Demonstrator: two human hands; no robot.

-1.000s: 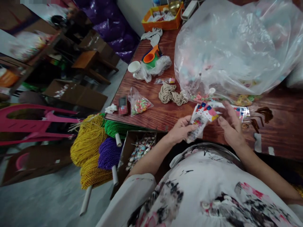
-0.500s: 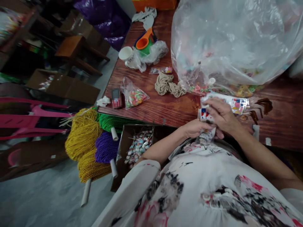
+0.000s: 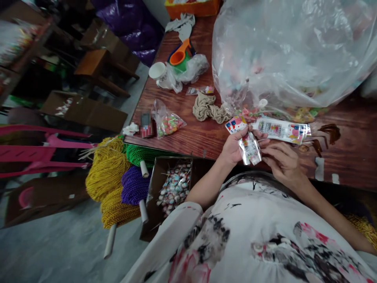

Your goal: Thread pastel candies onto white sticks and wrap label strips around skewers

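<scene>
Silvery packet (image 3: 249, 150) now in fuller view

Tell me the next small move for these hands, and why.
Probably, pinch the near end of the printed packet with the right hand. The left hand grips the packet farther up, leaving that near end exposed, and the right fingertips are close beside it, though whether they touch it is hard to tell.
</scene>
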